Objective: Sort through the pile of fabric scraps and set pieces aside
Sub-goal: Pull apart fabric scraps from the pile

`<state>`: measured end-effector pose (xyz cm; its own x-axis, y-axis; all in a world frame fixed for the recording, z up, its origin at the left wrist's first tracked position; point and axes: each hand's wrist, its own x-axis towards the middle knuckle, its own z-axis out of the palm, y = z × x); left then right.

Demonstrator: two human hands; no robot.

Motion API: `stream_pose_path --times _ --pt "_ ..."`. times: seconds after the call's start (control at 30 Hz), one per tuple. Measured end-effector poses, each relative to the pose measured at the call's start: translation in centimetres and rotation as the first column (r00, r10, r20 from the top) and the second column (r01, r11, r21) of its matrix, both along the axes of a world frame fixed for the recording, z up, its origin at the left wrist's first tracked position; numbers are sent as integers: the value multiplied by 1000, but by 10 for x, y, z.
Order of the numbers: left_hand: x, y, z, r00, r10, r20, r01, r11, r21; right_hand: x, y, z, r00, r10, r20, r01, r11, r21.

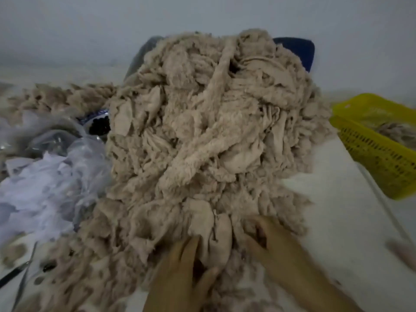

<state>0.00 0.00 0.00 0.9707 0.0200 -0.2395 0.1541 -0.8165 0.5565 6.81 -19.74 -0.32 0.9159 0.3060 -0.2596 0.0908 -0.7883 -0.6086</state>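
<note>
A tall pile of beige fleecy fabric scraps (202,122) fills the middle of the white table (337,221). Both hands are at its near foot. My left hand (180,266) lies on the scraps with fingers stretched forward, its thumb against a smooth folded beige piece (213,235) that sits between the two hands. My right hand (272,242) has its fingers spread and pushed into the fluffy scraps on the right of that piece. The picture is blurred, so finer finger detail is not clear.
A yellow perforated basket (371,154) with a few beige scraps stands at the right. White scraps and clear plastic bags (49,176) lie at the left, with more beige scraps (56,97) behind. A dark blue object (297,50) shows behind the pile. Scissors (15,271) lie at the lower left.
</note>
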Motion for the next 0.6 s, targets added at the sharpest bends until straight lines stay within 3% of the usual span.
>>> stream_pose_path --times 0.03,0.07,0.13,0.2,0.27,0.3,0.4,0.47,0.6 --pt "10 4 -9 988 136 69 -137 991 10 -1 10 -7 998 29 61 -26 998 -63" --pt "5 1 -21 994 88 71 -95 989 116 1 16 -19 986 54 158 -39 995 -96" --pt "5 -9 -27 979 156 132 -147 986 -78 0 21 -32 958 18 285 -10 1000 -27" --pt "0 -5 -38 932 297 207 -224 922 -316 -1 18 -40 955 -146 259 75 961 265" --pt "1 6 -38 886 423 188 -283 816 -503 -3 8 -35 930 -312 193 176 841 511" --pt "-2 11 -36 861 480 167 -302 749 -590 -3 3 -31 908 -368 198 203 803 560" --pt "-18 18 -22 829 559 0 -320 475 -820 -7 -6 -14 857 -455 240 239 765 597" --pt "-24 18 -8 838 546 -14 -263 381 -887 -14 -3 -4 818 -496 290 235 749 619" --pt "-27 0 3 874 486 -13 -159 261 -952 -54 30 3 933 -293 211 90 755 650"
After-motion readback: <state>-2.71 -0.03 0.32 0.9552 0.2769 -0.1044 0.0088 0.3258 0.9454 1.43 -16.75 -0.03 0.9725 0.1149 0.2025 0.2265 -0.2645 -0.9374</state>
